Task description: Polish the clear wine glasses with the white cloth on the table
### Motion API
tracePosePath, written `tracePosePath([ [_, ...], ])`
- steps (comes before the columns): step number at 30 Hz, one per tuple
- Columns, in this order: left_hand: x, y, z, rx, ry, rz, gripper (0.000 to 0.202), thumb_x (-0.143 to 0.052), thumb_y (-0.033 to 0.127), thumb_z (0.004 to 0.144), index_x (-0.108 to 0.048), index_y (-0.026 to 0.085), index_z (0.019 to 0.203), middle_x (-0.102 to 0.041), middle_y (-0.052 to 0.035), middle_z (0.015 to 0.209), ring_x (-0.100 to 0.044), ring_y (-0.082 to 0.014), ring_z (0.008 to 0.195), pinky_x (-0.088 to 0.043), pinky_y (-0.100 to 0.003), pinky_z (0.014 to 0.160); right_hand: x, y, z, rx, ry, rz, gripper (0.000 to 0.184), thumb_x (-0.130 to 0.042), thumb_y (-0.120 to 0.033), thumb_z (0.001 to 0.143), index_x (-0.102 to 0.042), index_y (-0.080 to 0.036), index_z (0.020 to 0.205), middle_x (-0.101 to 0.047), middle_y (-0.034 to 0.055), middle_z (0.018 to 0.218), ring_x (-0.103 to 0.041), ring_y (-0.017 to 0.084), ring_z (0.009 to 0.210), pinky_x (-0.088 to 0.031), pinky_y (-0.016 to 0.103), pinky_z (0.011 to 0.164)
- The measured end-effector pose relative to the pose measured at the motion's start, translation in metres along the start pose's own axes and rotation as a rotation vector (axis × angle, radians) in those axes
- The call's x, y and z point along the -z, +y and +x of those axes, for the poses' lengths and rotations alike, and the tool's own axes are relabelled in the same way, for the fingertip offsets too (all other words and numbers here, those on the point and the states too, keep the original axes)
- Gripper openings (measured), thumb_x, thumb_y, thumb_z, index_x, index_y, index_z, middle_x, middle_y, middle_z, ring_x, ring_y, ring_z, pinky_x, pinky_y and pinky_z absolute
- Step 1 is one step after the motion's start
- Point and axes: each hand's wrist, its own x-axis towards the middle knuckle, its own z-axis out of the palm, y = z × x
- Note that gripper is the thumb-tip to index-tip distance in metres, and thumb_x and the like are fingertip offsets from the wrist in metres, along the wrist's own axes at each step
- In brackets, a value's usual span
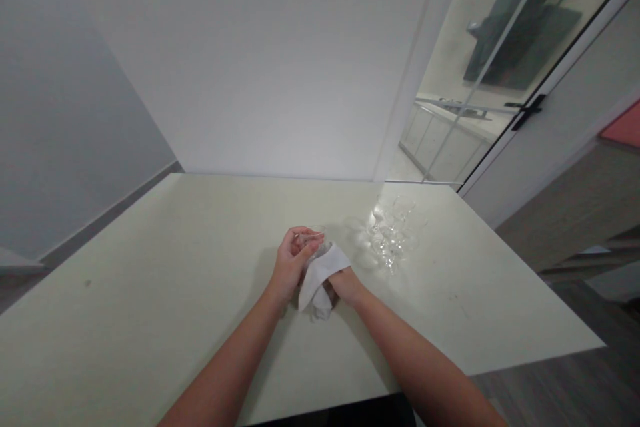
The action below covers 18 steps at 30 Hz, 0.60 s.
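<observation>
Over the pale table (165, 260), the left hand (294, 252) pinched a glass (316, 235), its direction and long axis too faint to tell; cloth (320, 269) hid the right hand's (346, 282) fingers, their grip unclear.

Your cloth (319, 272) looks soft and matt; the transparent glassware (389, 239) before you looks smooth and glossy, with bright glints; your tabletop (175, 267) looks smooth with a low sheen; the wall (270, 67) facing you looks smooth and matt; the floor (545, 383) shows wood-like grain.
</observation>
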Motion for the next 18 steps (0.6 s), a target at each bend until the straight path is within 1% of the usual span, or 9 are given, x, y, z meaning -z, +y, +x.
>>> tracePosePath([
  [2,0.0,0.001,-0.001,0.014,-0.066,0.022,0.049,-0.08,0.044,0.07,-0.055,0.019,0.104,-0.07,-0.0089,0.104,-0.067,-0.0212,0.09,-0.051,-0.031,0.081,0.0,0.004,0.001,-0.058,0.079,0.162,0.018,-0.059,-0.037,0.078,-0.067,-0.024,0.086,-0.073,0.0024,0.082,-0.066,0.022,0.099,-0.049,0.04,0.098],
  [4,-0.001,0.0,0.0,0.006,-0.136,0.088,0.046,-0.077,0.046,0.072,-0.06,0.018,0.104,-0.07,-0.0092,0.107,-0.065,-0.0224,0.095,-0.05,-0.032,0.084,-0.002,0.007,0.002,-0.125,0.119,0.308,0.024,-0.062,-0.044,0.077,-0.066,-0.022,0.087,-0.073,0.0037,0.081,-0.068,0.024,0.096,-0.053,0.04,0.091],
  [6,-0.001,-0.002,0.0,0.001,-0.191,0.158,0.044,-0.073,0.049,0.076,-0.065,0.018,0.106,-0.069,-0.009,0.111,-0.063,-0.0238,0.102,-0.048,-0.033,0.089,-0.004,0.008,0.002,-0.191,0.149,0.395,0.031,-0.066,-0.049,0.072,-0.066,-0.021,0.087,-0.073,0.0043,0.081,-0.068,0.025,0.093,-0.056,0.039,0.084],
  [8,-0.001,-0.005,0.001,0.011,-0.225,0.184,0.045,-0.069,0.051,0.079,-0.066,0.018,0.11,-0.067,-0.0087,0.116,-0.062,-0.0247,0.108,-0.047,-0.033,0.094,-0.005,0.008,0.003,-0.237,0.18,0.427,0.034,-0.068,-0.05,0.069,-0.066,-0.02,0.086,-0.073,0.0039,0.079,-0.069,0.024,0.09,-0.057,0.037,0.08],
  [10,0.0,-0.007,0.001,0.015,-0.247,0.18,0.048,-0.068,0.052,0.081,-0.066,0.018,0.114,-0.066,-0.0088,0.119,-0.061,-0.025,0.111,-0.045,-0.033,0.097,-0.004,0.007,0.002,-0.258,0.179,0.422,0.034,-0.069,-0.05,0.07,-0.066,-0.02,0.086,-0.073,0.0032,0.079,-0.069,0.023,0.087,-0.057,0.034,0.077],
  [13,0.002,-0.009,0.002,0.004,-0.268,0.18,0.047,-0.068,0.053,0.081,-0.066,0.019,0.115,-0.066,-0.0085,0.121,-0.06,-0.0245,0.111,-0.045,-0.032,0.097,0.0,0.005,0.001,-0.245,0.156,0.368,0.031,-0.067,-0.047,0.073,-0.066,-0.02,0.087,-0.072,0.0026,0.08,-0.068,0.022,0.084,-0.057,0.033,0.075],
  [16,0.002,-0.009,0.002,0.0,-0.269,0.189,0.046,-0.068,0.051,0.082,-0.066,0.019,0.115,-0.066,-0.0083,0.12,-0.06,-0.0246,0.111,-0.044,-0.033,0.098,0.003,0.004,-0.001,-0.179,0.165,0.29,0.029,-0.063,-0.045,0.079,-0.066,-0.019,0.091,-0.072,0.0025,0.084,-0.068,0.021,0.089,-0.056,0.034,0.083],
  [18,0.001,-0.006,0.002,0.005,-0.264,0.194,0.045,-0.068,0.05,0.081,-0.066,0.019,0.114,-0.067,-0.0082,0.118,-0.06,-0.025,0.11,-0.045,-0.033,0.096,0.005,0.007,-0.001,-0.112,0.184,0.18,0.029,-0.058,-0.045,0.082,-0.066,-0.019,0.093,-0.072,0.0027,0.086,-0.068,0.021,0.093,-0.055,0.035,0.088],
])
